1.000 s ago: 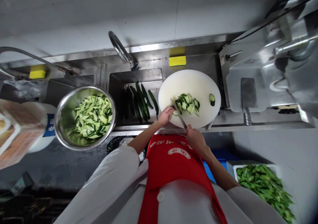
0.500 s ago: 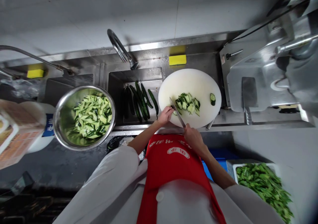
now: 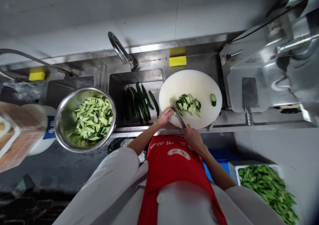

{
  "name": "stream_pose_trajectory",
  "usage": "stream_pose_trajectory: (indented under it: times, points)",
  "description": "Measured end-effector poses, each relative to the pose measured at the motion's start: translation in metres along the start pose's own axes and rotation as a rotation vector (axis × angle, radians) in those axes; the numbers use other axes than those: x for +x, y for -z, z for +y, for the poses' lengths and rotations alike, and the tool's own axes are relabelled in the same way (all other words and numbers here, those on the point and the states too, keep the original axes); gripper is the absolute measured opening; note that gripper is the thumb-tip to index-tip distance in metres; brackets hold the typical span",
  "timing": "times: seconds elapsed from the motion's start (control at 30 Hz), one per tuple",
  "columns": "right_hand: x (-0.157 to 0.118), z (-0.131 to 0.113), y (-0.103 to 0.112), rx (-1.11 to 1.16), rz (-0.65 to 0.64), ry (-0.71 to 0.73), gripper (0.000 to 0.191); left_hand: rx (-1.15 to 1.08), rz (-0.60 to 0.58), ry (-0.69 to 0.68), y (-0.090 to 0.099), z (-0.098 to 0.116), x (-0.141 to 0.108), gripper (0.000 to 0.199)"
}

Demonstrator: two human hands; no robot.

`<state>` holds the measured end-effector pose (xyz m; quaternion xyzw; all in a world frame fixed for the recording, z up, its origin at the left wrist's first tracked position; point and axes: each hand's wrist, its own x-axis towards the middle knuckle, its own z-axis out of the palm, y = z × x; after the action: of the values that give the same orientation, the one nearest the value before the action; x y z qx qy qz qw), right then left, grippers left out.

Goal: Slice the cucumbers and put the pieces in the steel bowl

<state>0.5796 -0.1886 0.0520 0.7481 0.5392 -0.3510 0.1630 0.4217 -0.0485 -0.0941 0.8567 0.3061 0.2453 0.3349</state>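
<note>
On the white oval cutting board [image 3: 199, 82], my right hand [image 3: 193, 137] grips the handle of a kitchen knife [image 3: 178, 114], its blade slanting up to the left. My left hand [image 3: 165, 116] is closed at the board's left front edge, its fingertips against a cucumber piece that they mostly hide, close beside the blade. Cut cucumber pieces [image 3: 188, 103] lie in a heap just right of the knife. A short cucumber end [image 3: 213, 100] rests apart near the board's right edge.
Several whole cucumbers [image 3: 142, 102] lie in the sink [image 3: 116, 85] beneath a faucet [image 3: 122, 49]. A steel bowl [image 3: 57, 118] of cut cucumber stands left. A yellow sponge [image 3: 177, 61] sits behind the board. A cleaver [image 3: 250, 92] lies right; a crate of leafy greens [image 3: 267, 188] is below.
My hands and the knife keep nearly the same place over the board. The cut pieces look unchanged; the whole view has shifted very slightly.
</note>
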Motion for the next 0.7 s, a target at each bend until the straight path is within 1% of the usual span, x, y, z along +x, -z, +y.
stream_pose_trajectory:
  times: [0.1, 0.2, 0.3, 0.4, 0.57, 0.63, 0.67, 0.7]
  points:
    - [-0.003, 0.001, 0.002, -0.020, 0.024, 0.026, 0.026, -0.038, -0.012, -0.030, 0.002, -0.004, 0.000, 0.029]
    - [-0.007, 0.002, 0.002, -0.021, 0.056, 0.039, 0.026, -0.039, -0.028, -0.016, 0.003, -0.004, 0.000, 0.029]
    - [-0.008, 0.001, 0.001, -0.016, 0.036, 0.028, 0.026, -0.032, -0.032, -0.011, 0.003, -0.003, 0.000, 0.029]
    - [-0.006, 0.002, -0.001, -0.015, 0.040, 0.054, 0.027, -0.035, -0.022, -0.020, 0.002, -0.002, 0.001, 0.030]
    - [0.001, 0.005, 0.000, 0.037, 0.000, 0.036, 0.027, -0.024, 0.020, -0.062, 0.001, 0.000, -0.002, 0.030]
    - [0.001, 0.009, 0.004, 0.054, 0.004, 0.037, 0.027, -0.039, 0.036, -0.089, 0.008, 0.004, -0.002, 0.029]
    - [-0.001, 0.012, 0.006, 0.059, 0.014, 0.040, 0.027, -0.040, 0.068, -0.090, 0.015, 0.008, 0.000, 0.028]
    - [-0.004, 0.015, 0.008, 0.063, 0.023, 0.042, 0.027, -0.035, 0.127, -0.078, 0.023, 0.013, 0.006, 0.026]
